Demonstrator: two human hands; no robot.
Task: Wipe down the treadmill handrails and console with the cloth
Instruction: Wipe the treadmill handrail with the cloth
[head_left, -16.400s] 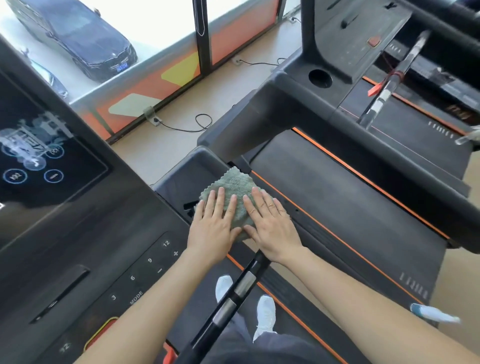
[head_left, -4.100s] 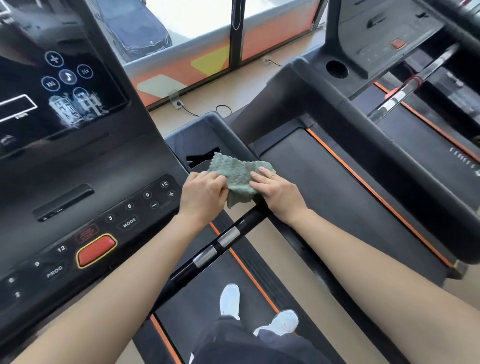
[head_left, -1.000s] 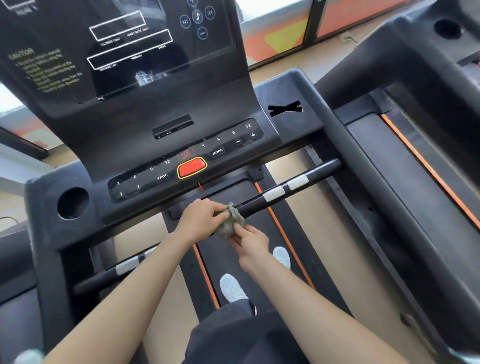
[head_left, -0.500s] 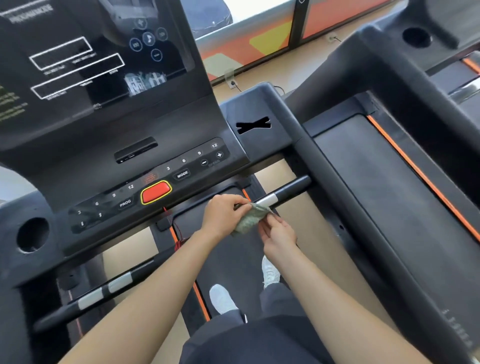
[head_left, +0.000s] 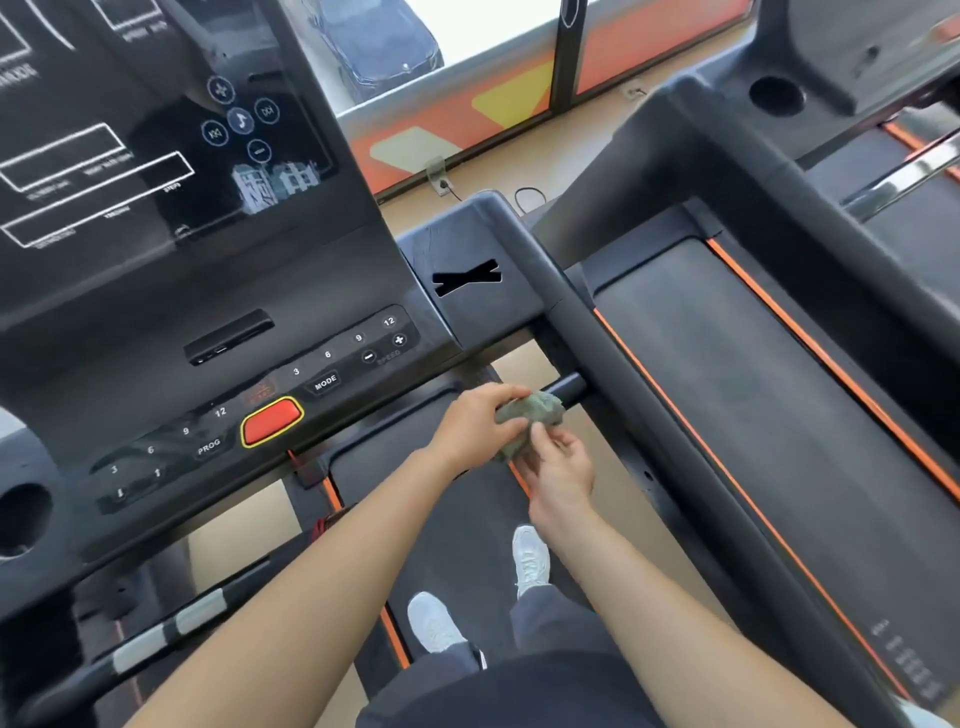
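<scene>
A grey-green cloth (head_left: 535, 410) is bunched around the right inner handrail bar (head_left: 569, 389) of the treadmill, near where the bar meets the long right side rail (head_left: 613, 374). My left hand (head_left: 475, 421) grips the cloth over the bar from above. My right hand (head_left: 558, 462) sits just below and pinches the hanging lower end of the cloth. Most of the bar is hidden under the cloth and my hands. The console (head_left: 249, 395) with its buttons and red stop key (head_left: 271, 420) lies to the left, below the dark screen (head_left: 156, 145).
The left inner handrail (head_left: 156, 636) with silver pads runs at lower left. A cup holder (head_left: 21, 519) is at the far left. A second treadmill (head_left: 831, 364) stands close on the right. My feet stand on the belt (head_left: 457, 530) below.
Both hands have slid the cloth rightward along the bar, from its middle to the end by the side rail. The silver pads are now covered.
</scene>
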